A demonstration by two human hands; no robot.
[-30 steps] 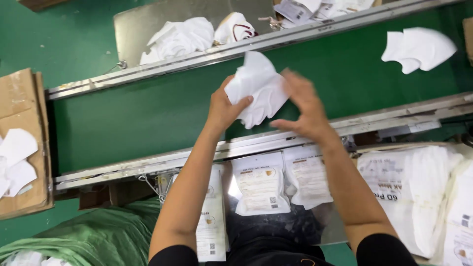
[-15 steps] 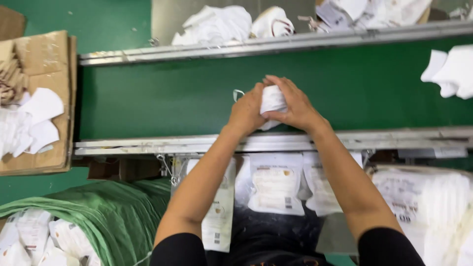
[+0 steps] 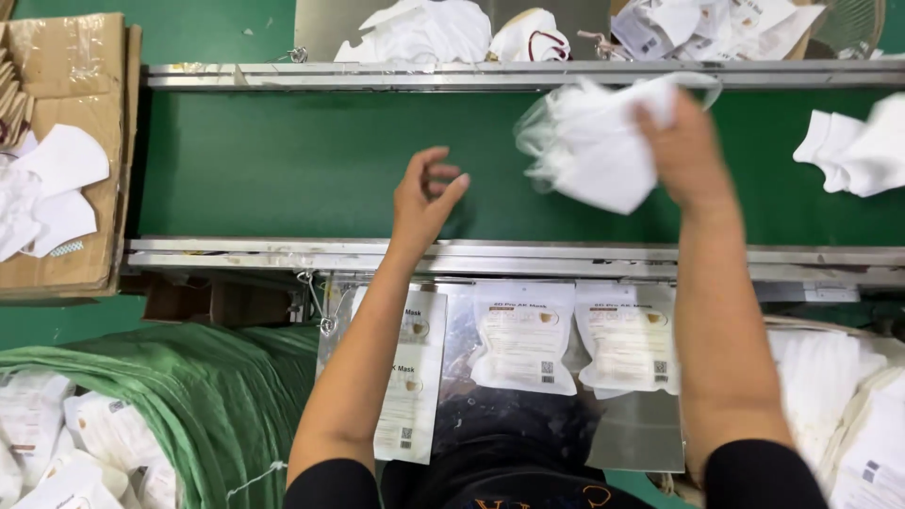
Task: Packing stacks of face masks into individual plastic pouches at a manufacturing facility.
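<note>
My right hand grips a bunch of white face masks, blurred, above the green conveyor belt at its right half. My left hand hovers over the belt's near side with fingers loosely spread and nothing in it. Several printed white pouches lie on a shiny metal tray below the belt's near rail, between my forearms.
More white masks lie on the belt at the far right. A pile of masks sits beyond the far rail. A cardboard box with masks stands at left. A green cloth sack holds packed pouches at lower left.
Both hands held the folded masks together over the near rail. Now my right hand has carried them up and to the right, and my left hand has let go.
</note>
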